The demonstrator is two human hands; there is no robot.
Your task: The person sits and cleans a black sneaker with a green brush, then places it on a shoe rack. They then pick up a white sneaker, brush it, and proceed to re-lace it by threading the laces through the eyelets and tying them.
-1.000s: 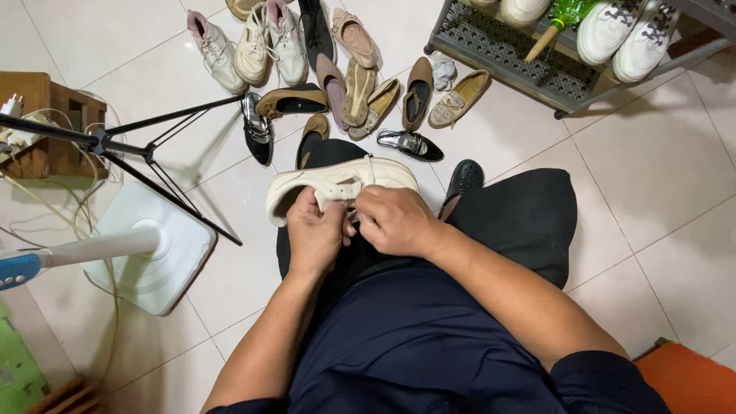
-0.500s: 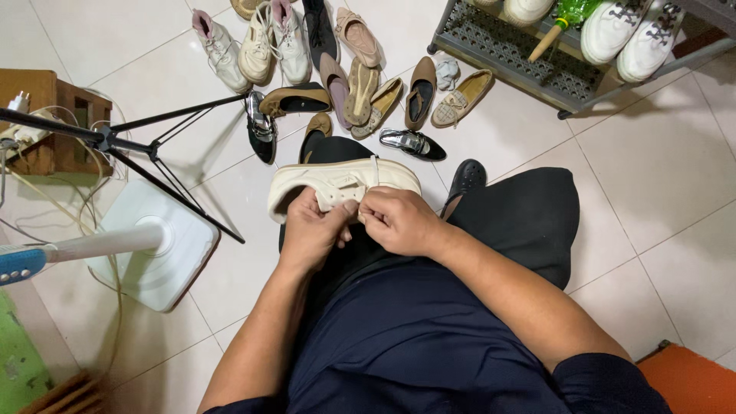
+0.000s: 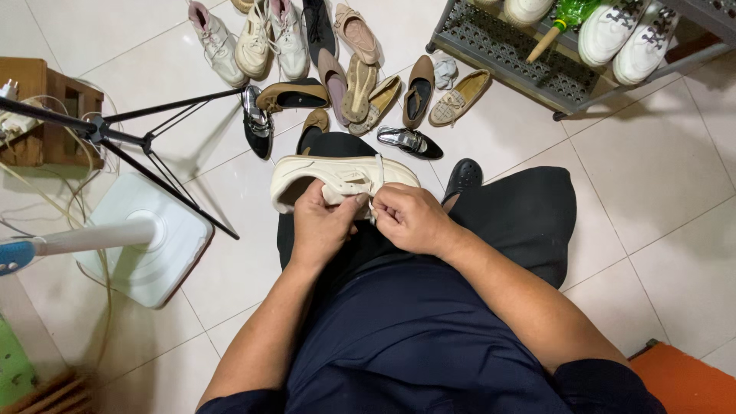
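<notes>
I'm sitting on the tiled floor [image 3: 675, 192] with a cream sneaker [image 3: 337, 175] lying across my knee, sole side facing away, toe pointing to my right. My left hand [image 3: 322, 226] is gripping the shoe's near side, fingers curled over the upper. My right hand [image 3: 410, 218] is pinching the white lace [image 3: 377, 172] close beside it; both hands are together, nearly touching, over the lace area.

Progress: the lace is looking partly worked, one strand is standing up from the eyelets, but my knuckles are covering the rest, so I can't tell whether a knot is started — probably not finished. The shoe is not yet set down with the others.

Around me: a spread of loose shoes [image 3: 345, 77] is lying on the floor ahead, flats, loafers, pale sneakers, plus a black clog [image 3: 462, 178] just beside my right leg. A grey metal shoe rack [image 3: 498, 46] is standing at upper right, holding white sneakers [image 3: 621, 34]. A black tripod [image 3: 138, 142] and a white fan base [image 3: 146, 238] are sitting to my left, well apart from the shoe.
</notes>
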